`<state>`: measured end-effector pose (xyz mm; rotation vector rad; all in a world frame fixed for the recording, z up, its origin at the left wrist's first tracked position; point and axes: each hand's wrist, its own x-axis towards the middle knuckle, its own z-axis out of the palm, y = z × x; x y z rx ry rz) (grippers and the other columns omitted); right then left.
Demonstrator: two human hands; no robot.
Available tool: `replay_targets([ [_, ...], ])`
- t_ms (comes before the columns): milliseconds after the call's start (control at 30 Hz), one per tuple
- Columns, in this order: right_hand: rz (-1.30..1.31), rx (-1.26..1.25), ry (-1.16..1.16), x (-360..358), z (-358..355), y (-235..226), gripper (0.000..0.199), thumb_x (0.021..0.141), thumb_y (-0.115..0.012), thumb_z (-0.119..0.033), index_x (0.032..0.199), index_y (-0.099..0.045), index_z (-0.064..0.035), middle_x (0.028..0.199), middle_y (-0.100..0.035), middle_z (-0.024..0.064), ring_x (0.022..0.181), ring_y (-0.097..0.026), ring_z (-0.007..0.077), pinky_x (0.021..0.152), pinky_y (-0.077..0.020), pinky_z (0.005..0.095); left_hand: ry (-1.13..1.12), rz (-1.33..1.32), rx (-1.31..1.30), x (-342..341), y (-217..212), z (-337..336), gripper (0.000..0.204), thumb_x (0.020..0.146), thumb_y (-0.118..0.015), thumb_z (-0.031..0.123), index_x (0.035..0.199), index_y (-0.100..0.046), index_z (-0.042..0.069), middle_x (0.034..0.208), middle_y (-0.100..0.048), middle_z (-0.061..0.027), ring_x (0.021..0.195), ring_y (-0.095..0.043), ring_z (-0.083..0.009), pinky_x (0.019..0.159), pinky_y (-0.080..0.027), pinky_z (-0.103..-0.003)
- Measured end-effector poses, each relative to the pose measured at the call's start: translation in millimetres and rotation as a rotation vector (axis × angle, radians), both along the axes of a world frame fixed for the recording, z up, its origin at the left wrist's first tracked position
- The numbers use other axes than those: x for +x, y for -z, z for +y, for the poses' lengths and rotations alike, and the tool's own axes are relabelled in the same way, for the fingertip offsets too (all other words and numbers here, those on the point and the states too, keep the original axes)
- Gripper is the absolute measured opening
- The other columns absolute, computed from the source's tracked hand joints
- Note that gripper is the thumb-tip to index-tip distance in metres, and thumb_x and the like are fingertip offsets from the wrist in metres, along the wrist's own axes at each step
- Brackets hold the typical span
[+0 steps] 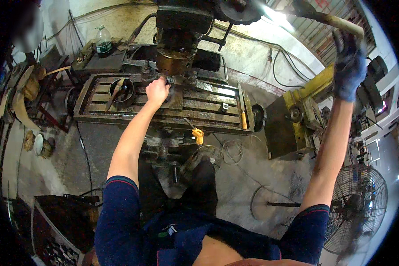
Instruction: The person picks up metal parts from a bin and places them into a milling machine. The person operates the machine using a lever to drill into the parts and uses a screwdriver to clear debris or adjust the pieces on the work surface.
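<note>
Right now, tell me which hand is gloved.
The right hand, raised at the lever, wears a blue glove; the left hand is bare.

Grey floor (236, 195) (stained), pale wall (135, 22), 1 black fan (354, 205)

The spindle head (176, 56) blocks the space above and beyond the left hand (158, 91). Leftward, a black bowl (129, 98) obstructs the slotted worktable (203, 107). Rightward, a hand could pass low toward the small nut (225, 107); a yellow air gun (198, 134) intrudes at the near edge.
</note>
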<state>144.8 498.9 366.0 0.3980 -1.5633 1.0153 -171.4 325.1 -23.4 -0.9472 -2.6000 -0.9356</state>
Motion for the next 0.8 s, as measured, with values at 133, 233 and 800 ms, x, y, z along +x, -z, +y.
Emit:
replay_targets([
  [133,-0.081,0.150,0.293,-13.7,-4.3,-8.7,0.028,0.086,-0.046,-0.020,0.100,-0.057,0.0015,0.107,-0.057,0.0162,0.101,-0.055,0.0274,0.091,-0.0417,0.0418,-0.017,0.006,-0.007,-8.5,6.6,-2.6,0.024,0.072,-0.065,0.027,0.081,-0.059,0.006,0.074,-0.063,-0.0156,0.072,-0.062,-0.0348,0.063,-0.049,-0.045],
  [233,-0.044,-0.131,-0.025,6.4,-12.4,21.6,0.026,0.083,-0.045,-0.019,0.091,-0.057,0.0019,0.097,-0.060,0.0167,0.095,-0.058,0.0279,0.088,-0.0445,0.0417,-0.005,-0.006,-0.005,-8.9,9.9,-2.6,0.024,0.072,-0.064,0.027,0.082,-0.059,0.006,0.074,-0.063,-0.0153,0.072,-0.062,-0.0346,0.063,-0.049,-0.045],
  [800,0.076,-0.002,0.392,7.9,-52.6,160.0,0.035,0.086,-0.046,-0.030,0.068,-0.049,-0.0006,0.080,-0.061,0.0174,0.090,-0.057,0.0351,0.091,-0.0370,0.0503,0.003,-0.040,0.000,-7.4,0.3,-9.7,0.022,0.071,-0.066,0.028,0.078,-0.060,0.008,0.072,-0.062,-0.0134,0.073,-0.061,-0.0325,0.062,-0.048,-0.044],
])
